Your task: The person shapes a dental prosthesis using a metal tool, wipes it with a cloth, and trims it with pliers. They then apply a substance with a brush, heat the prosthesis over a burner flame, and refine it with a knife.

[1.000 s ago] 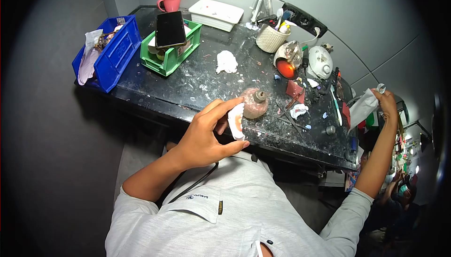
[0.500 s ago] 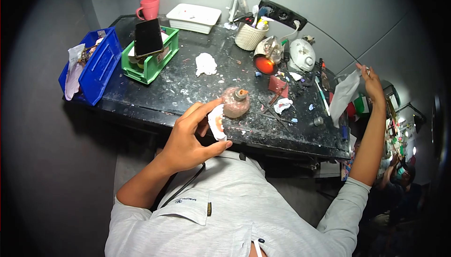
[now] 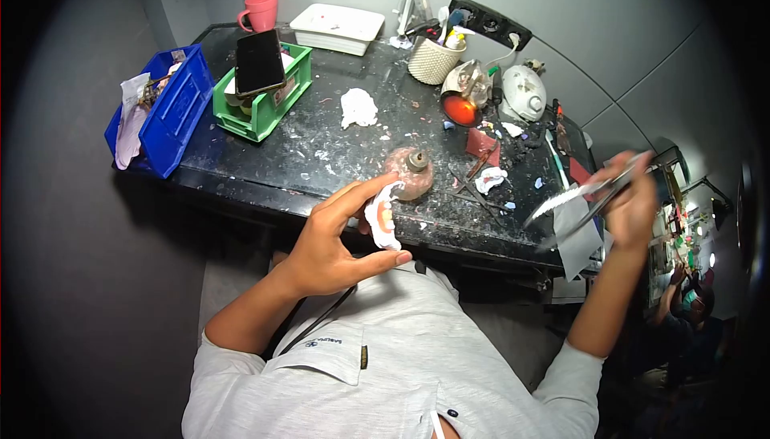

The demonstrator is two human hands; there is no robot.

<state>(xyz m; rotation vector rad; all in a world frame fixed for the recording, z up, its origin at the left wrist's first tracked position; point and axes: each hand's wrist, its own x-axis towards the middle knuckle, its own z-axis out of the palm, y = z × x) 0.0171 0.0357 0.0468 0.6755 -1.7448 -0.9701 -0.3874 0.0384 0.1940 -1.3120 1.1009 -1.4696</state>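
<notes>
- Head view: the left hand (image 3: 337, 242), palm inward, pinches a curved white dental cast (image 3: 383, 221) between thumb and fingertips, upright near the desk's front edge.
- Head view: the right hand (image 3: 630, 202), forearm raised, grips a blurred, long silvery metal tool (image 3: 573, 195) over the black desk's (image 3: 265, 168) right end.

Fisheye view, black at the edges; pale light glares off the table (image 3: 313, 150); right grip (image 3: 630, 202) motion-blurred; lamp (image 3: 461, 108) glows orange.
</notes>
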